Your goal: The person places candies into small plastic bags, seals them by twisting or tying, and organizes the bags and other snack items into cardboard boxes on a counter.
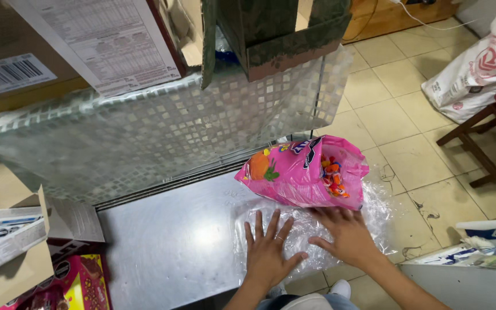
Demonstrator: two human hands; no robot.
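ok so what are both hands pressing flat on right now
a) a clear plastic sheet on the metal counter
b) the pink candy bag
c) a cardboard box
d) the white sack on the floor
a: the left hand and right hand lie palm-down on the clear plastic sheet spread over the metal counter, just in front of the pink candy bag.

Pink bag: lying on the bench, bright pink with orange fruit print.
Barcode label: white rectangle sticking on the brown carton, top left.
White sack: leaning top right, red emblem.
Magenta box: sitting bottom left.
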